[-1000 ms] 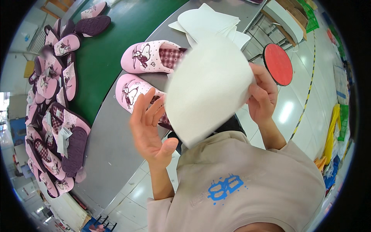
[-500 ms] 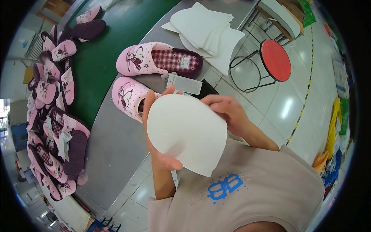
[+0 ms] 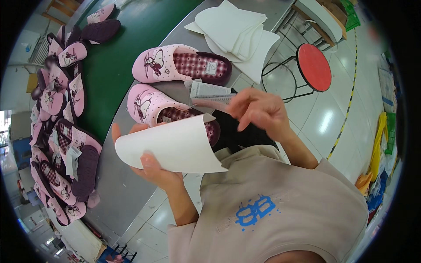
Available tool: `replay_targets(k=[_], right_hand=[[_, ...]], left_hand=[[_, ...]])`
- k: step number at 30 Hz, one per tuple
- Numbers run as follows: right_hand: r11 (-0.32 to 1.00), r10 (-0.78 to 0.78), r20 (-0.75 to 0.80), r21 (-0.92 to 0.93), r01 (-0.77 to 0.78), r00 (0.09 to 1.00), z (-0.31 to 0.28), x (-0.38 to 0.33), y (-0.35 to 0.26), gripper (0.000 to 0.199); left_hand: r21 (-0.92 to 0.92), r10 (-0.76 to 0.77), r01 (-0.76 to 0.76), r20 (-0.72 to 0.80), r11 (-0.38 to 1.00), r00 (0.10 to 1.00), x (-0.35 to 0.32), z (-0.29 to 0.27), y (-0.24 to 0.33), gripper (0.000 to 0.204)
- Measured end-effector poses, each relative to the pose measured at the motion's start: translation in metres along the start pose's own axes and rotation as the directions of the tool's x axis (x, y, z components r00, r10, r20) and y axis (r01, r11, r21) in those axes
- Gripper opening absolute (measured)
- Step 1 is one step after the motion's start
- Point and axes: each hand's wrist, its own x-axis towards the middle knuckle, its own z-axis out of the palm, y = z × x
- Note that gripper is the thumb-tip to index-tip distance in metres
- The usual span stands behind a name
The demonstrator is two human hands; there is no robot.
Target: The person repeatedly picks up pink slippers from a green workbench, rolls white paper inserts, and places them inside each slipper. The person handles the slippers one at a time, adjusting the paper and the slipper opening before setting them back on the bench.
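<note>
Gripping curved white paper sheet (image 3: 169, 147) w/ my left hand (image 3: 151, 168), palm up, long axis running left-right; right hand (image 3: 258, 111) blurred above, grip unclear.

we see a grey metal table (image 3: 131, 193) running along a green belt (image 3: 127, 39). on the table lie two pink slippers with a cartoon print: one slipper (image 3: 180, 65) with a plaid lining farther off, the nearer slipper (image 3: 151, 105) just beside it. a paper tag (image 3: 209, 91) rests between them. a stack of white sheets (image 3: 234, 30) lies at the table's far end. on the belt sits a heap of pink and purple slippers (image 3: 61, 114), with a dark purple one (image 3: 100, 30) near its far end.
</note>
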Motion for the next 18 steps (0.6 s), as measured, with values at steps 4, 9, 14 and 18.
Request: replay_targets(k=[4, 9, 14, 18], right_hand=[[0.970, -0.131, 0.088, -0.193, 0.146, 0.988, 0.032, 0.006, -0.007, 0.035], [0.992, 0.104, -0.036, 0.075, -0.101, 0.994, 0.045, -0.004, -0.006, 0.057], [0.996, 0.051, -0.063, 0.072, -0.046, 0.997, 0.033, -0.008, -0.005, 0.055], [0.834, -0.216, -0.012, -0.522, 0.178, 0.976, 0.020, -0.018, 0.004, 0.058]], left_hand=[[0.011, -0.019, 0.018, 0.149, 1.000, 0.989, -0.013, 0.014, -0.009, 0.100], [-0.074, 0.050, -0.030, 0.289, 0.997, 0.956, -0.017, 0.021, -0.017, 0.101], [-0.004, 0.086, -0.098, 0.497, 0.995, 0.863, -0.015, -0.003, -0.021, 0.100], [-0.060, 0.037, -0.017, 0.350, 0.998, 0.936, -0.021, 0.009, -0.011, 0.106]])
